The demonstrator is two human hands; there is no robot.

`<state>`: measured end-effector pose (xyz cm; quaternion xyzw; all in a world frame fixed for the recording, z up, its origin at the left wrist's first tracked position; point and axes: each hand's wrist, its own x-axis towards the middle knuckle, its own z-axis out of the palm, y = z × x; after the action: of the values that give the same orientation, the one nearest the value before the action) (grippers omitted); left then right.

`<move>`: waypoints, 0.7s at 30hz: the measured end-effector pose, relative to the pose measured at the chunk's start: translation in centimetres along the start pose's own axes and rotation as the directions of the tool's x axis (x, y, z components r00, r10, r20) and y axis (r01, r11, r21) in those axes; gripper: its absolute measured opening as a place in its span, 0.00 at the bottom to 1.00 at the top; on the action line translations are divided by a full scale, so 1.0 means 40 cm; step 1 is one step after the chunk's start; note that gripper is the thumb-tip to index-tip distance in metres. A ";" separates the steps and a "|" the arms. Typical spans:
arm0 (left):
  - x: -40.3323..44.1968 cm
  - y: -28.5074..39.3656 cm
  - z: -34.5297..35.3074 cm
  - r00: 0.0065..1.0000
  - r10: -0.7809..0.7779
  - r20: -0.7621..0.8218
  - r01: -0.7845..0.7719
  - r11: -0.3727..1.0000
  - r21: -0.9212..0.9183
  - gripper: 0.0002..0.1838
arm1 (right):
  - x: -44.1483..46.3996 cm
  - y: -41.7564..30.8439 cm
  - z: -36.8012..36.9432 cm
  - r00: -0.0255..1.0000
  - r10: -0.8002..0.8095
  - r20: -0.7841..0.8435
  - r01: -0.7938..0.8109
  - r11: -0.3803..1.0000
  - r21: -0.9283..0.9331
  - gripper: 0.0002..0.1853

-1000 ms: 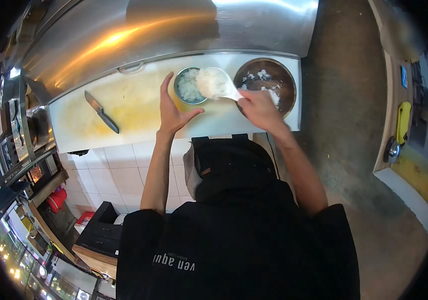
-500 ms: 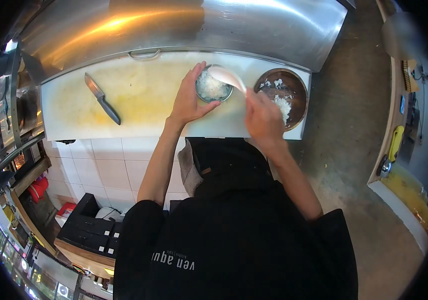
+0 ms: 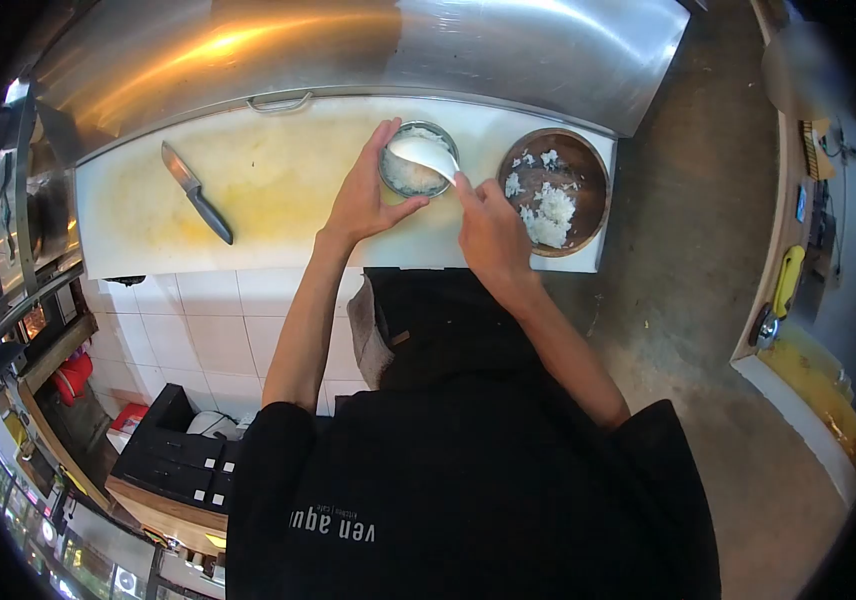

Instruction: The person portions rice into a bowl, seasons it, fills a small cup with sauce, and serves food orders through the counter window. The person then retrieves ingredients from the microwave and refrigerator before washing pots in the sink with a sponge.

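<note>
On the white cutting board [image 3: 278, 215] stands a small round bowl [image 3: 432, 126] with white rice in it. My left hand [image 3: 361, 205] curves round the bowl's left and near side, fingers along the far left and thumb at the front. A white spoon [image 3: 423, 152] lies over the rice, its head tilted into the bowl. My right hand [image 3: 496, 235] grips the spoon by its handle, just right of the bowl. To the right of that hand, a brown wooden bowl [image 3: 603, 190] contains a clump of rice [image 3: 550, 217] and smaller scattered bits.
A knife [image 3: 198, 195] with a dark handle lies at the board's left side. Behind the board rises a stainless steel panel [image 3: 508, 50] with a handle [image 3: 281, 104]. A side counter at far right carries a yellow-handled tool [image 3: 788, 283].
My right hand has moved left and the spoon has gone further over the small bowl, its head now lower on the rice. My left hand stays around that bowl.
</note>
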<state>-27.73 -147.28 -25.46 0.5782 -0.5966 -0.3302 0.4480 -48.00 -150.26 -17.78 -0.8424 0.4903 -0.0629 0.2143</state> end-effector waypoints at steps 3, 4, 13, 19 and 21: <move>0.002 -0.025 -0.011 0.999 0.004 -0.045 -0.010 0.990 -0.142 0.54 | 0.011 0.012 -0.007 0.996 -0.032 -0.079 0.036 0.998 0.046 0.25; -0.001 -0.025 -0.016 0.999 0.000 -0.043 -0.006 0.990 -0.139 0.54 | 0.006 0.016 0.011 0.997 -0.031 -0.076 0.035 0.998 0.051 0.25; 0.107 -0.021 -0.077 0.997 -0.067 0.038 0.076 0.924 -0.375 0.37 | -0.002 0.028 0.058 0.988 -0.050 -0.147 0.054 0.998 0.025 0.25; 0.139 -0.017 -0.094 0.940 0.011 0.341 -0.018 1.000 0.016 0.34 | -0.104 0.028 -0.029 0.948 0.096 -0.305 0.013 0.942 0.336 0.21; 0.127 -0.011 -0.097 0.922 0.114 0.370 -0.187 0.968 0.169 0.32 | -0.121 0.034 -0.035 0.941 0.205 -0.270 -0.094 0.922 0.375 0.20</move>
<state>-23.65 -151.85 -23.61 0.5031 -0.7411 -0.3320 0.2957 -51.98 -147.13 -16.58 -0.7293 0.5614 -0.2629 0.2896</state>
